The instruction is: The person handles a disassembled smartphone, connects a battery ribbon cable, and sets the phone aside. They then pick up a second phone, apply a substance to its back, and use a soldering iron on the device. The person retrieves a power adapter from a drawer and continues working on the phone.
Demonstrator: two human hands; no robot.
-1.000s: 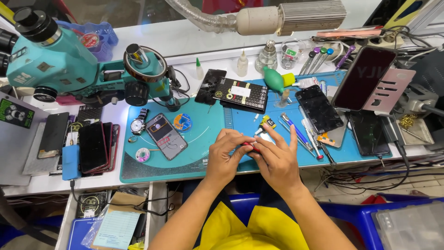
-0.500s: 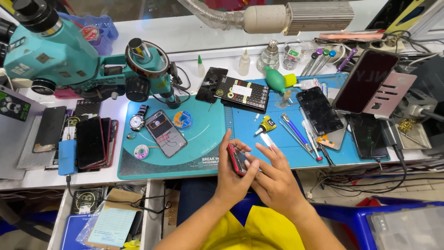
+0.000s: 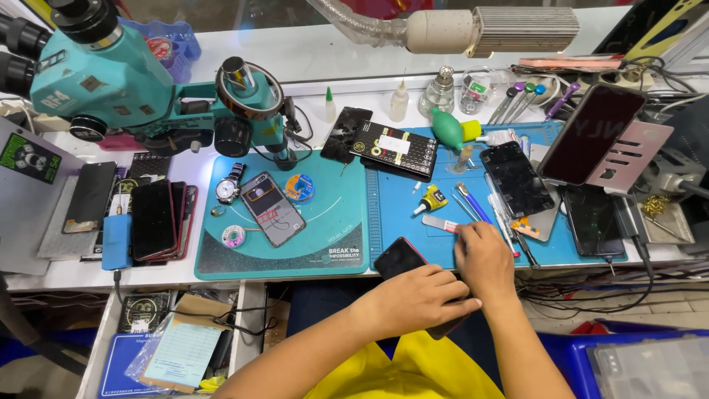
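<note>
- The left hand (image 3: 417, 299) wraps its fingers around a dark slab-shaped phone with a red edge (image 3: 399, 258), held over the table's near edge.
- The phone's long axis runs diagonally, its free end pointing up-left toward the teal work mat (image 3: 347, 214).
- The right hand (image 3: 484, 258) sits just beside it, its curled fingertips touching a small flat white-and-red strip (image 3: 441, 224) on the blue mat (image 3: 399, 214).

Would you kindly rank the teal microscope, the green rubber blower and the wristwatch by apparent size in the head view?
1. Teal microscope, by far the largest.
2. Green rubber blower.
3. Wristwatch, about the blower's size, so these two are too close to rank firmly.
</note>
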